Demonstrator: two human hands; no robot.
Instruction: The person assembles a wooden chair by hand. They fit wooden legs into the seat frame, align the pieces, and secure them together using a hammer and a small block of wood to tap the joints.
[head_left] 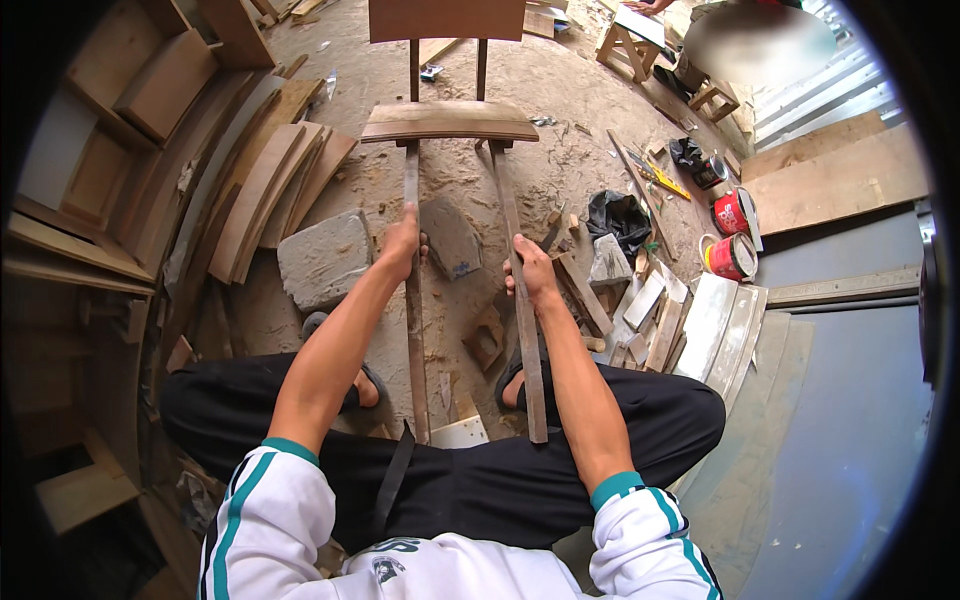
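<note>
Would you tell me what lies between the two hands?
In the head view, a flat grey stone on the sandy ground lies between the left hand and right hand.

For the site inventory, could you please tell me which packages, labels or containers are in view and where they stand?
Red-and-white round tin: on the ground at right, beside grey boards.
Second red-and-white tin: just below it, on its side, open mouth showing.
Small dark can: farther back.
No signs or screens.

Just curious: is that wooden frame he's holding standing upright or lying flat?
Tilted: the wooden frame leans toward the person, left hand and right hand gripping its rails.
</note>
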